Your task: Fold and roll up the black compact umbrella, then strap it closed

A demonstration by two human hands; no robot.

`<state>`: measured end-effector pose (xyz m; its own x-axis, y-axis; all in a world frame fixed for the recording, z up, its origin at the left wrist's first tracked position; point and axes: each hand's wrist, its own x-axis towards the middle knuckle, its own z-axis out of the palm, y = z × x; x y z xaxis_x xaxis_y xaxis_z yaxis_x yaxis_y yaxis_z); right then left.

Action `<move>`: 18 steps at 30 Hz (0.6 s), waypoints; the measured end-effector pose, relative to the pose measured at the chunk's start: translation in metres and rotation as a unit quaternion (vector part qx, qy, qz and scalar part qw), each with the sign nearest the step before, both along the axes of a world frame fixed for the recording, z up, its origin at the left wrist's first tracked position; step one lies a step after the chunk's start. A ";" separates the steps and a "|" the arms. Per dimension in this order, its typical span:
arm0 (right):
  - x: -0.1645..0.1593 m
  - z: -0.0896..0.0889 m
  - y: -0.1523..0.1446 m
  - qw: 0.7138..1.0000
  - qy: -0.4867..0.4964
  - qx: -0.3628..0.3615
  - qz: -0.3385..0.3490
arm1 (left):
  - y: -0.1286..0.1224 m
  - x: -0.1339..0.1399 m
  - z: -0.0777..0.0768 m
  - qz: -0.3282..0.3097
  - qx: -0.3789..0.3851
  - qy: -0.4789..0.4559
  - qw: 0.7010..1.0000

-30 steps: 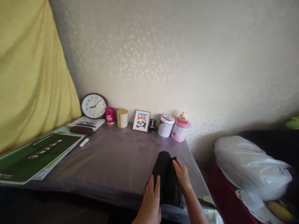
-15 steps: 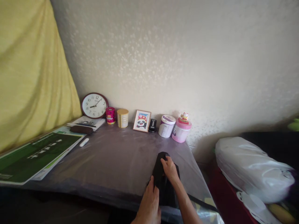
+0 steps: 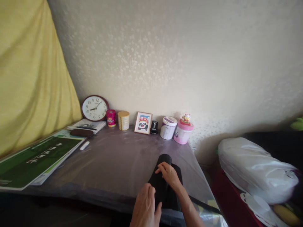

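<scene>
A black, soft-looking cloth item lies lengthwise near the table's front right, its rounded end pointing toward the wall; its exact kind is unclear. Along its left edge, my left hand has curled fingers that appear to grip the cloth, thumb apart lower down. Across the upper part rests my right hand, fingers stretched to the left over the fabric. A second black flap shows beneath my right wrist. The near end of the cloth is partly hidden by my arms.
Along the wall stand a clock, a pink can, a yellow-lidded tin, a panda picture frame and two tubs. Green-covered papers lie left. Beyond the right table edge sits a white plastic bag.
My left hand has shifted left, and the cloth's left edge has spread toward it. My right hand has moved slightly left and nearer, its fingers now pointing more to the left.
</scene>
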<state>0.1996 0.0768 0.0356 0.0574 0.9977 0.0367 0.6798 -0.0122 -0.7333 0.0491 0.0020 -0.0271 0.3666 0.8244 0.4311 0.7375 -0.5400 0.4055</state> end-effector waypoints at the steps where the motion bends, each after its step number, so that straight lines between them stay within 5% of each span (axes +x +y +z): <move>1: 0.000 0.000 -0.001 1.000 -0.002 0.002 0.003 | 0.000 0.002 0.008 0.000 0.004 0.001 1.000; 5: -0.001 0.000 0.000 1.000 -0.004 0.013 0.012 | 0.004 0.017 0.026 -0.037 -0.029 0.025 0.999; 10: 0.000 0.000 -0.010 0.998 0.005 0.047 0.048 | 0.008 0.028 0.018 -0.046 -0.143 0.049 0.987; 18: 0.009 -0.021 -0.035 0.968 -0.045 0.202 0.143 | 0.008 0.033 0.010 -0.044 -0.183 0.071 0.980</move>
